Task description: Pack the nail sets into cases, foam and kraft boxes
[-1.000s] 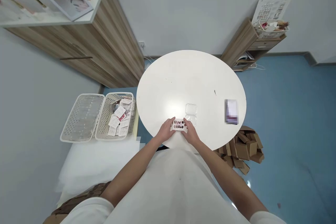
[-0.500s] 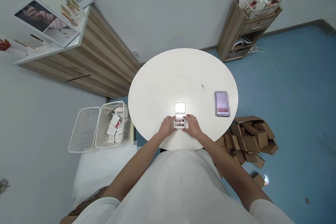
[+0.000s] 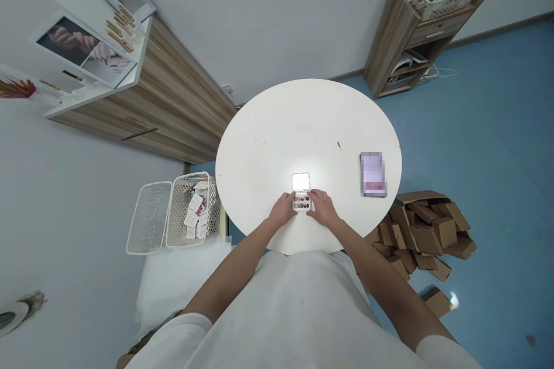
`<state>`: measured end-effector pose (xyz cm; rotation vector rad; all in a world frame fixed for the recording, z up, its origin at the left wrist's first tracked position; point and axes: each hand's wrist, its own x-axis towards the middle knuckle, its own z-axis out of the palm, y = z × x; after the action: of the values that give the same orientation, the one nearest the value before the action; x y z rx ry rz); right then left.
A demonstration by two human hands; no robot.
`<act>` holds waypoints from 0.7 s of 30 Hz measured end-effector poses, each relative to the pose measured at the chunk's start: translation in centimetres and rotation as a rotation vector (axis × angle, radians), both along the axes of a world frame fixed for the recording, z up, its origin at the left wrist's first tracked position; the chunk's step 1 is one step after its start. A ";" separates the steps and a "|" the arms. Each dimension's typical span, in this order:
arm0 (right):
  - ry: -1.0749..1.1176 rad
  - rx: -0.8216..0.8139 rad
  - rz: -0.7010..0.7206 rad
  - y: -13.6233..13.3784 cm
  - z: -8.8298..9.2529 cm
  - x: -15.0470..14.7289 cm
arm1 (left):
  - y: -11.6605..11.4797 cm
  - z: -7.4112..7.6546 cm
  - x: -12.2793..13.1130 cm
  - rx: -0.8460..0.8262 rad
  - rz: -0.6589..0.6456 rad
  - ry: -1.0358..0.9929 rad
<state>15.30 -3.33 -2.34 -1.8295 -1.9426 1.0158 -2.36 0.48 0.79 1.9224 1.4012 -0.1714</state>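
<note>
Both hands grip the tray (palms down, seemingly).

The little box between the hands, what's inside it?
Two rows of tiny pieces, some dark, show in the box. What's under them is covered; the left hand and right hand hide bits of its sides.

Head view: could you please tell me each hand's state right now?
Left hand: touching the left side of the open false-nail case; grip cannot be told.
Right hand: touching its right side; grip cannot be told.
</note>
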 end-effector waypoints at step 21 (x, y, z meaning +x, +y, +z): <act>0.407 -0.220 -0.343 -1.9 1.6 -1.1 | -3.1 -1.1 0.6 -0.111 0.551 -0.318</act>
<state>14.18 -5.27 -0.71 -1.8035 -1.2754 1.3893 -1.76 -2.62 -0.26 1.3397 1.5982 0.3004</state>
